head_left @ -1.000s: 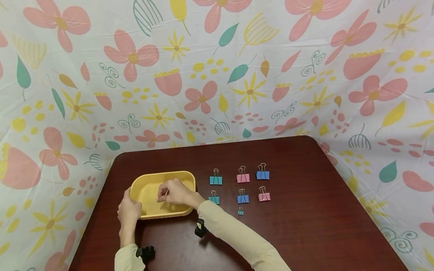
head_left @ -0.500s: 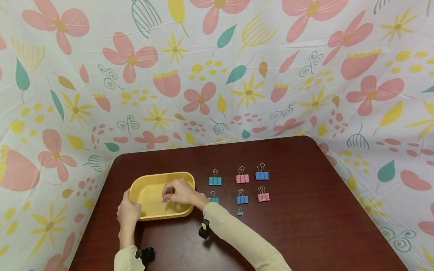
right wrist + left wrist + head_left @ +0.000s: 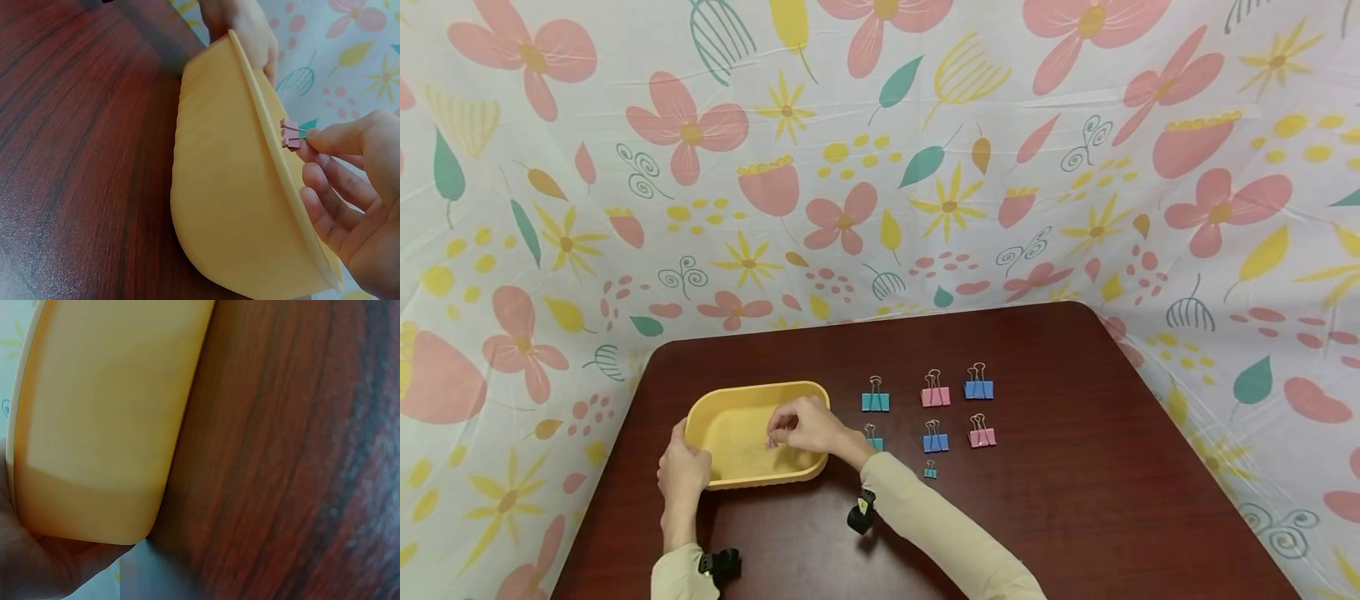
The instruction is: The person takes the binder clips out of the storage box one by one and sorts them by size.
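A yellow plastic bin [image 3: 730, 446] stands on the left of the dark wooden table. My left hand [image 3: 683, 471] grips its left end, thumb at the rim and fingers round the outside. Over the bin, my right hand [image 3: 808, 427] pinches a small pink binder clip [image 3: 290, 134] between thumb and forefinger. The right wrist view shows the pinch at the wire handles, with the clip's body pointing away from the fingertips. In the head view the fingers mostly hide this clip.
Right of the bin lie binder clips in rows: teal [image 3: 876, 402], pink [image 3: 936, 397] and blue [image 3: 978, 389] behind; blue [image 3: 936, 443], pink [image 3: 982, 437] and a partly covered teal one in front. A tiny teal clip [image 3: 930, 473] lies nearest. A floral cloth [image 3: 850, 208] hangs behind the table.
My right hand has moved rightward and slightly up over the bin, carrying the small pink binder clip. My left hand keeps its grip on the bin.
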`<state>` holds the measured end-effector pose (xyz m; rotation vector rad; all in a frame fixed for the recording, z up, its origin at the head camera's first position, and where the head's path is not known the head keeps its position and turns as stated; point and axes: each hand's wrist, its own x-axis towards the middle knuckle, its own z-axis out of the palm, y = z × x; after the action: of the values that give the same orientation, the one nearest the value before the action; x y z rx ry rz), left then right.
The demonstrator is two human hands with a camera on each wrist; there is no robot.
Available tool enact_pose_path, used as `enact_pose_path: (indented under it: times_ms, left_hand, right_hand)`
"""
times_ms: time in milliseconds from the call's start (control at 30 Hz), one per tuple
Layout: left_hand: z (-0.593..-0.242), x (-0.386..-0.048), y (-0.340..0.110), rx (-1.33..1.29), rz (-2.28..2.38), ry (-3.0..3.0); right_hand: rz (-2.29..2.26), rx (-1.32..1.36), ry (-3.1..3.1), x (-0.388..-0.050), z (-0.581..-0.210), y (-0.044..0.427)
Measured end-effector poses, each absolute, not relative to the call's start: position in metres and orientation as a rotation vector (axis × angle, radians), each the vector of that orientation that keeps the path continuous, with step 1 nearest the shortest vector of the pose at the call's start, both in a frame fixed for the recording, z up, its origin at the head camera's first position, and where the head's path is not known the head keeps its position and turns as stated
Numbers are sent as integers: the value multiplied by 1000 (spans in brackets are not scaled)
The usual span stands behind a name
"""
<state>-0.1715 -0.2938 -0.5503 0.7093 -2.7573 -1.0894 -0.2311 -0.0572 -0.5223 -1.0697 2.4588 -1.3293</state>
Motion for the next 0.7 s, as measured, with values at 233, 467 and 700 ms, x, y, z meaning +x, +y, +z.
enact_pose_path:
  times_ms: [233, 467, 700]
  left_hand:
    - [-551, -171, -294, 711, -1098, -2756]
    - [-552, -171, -295, 703, -1096, -2753]
    - [-552, -171, -295, 699, -1093, -2761]
  right_hand:
    - [-1395, -1038, 2436, -230, -520, -47]
    - [-1462, -998, 2434, -230, -522, -34]
    - [-1531, -953, 2455, -230, -522, -19]
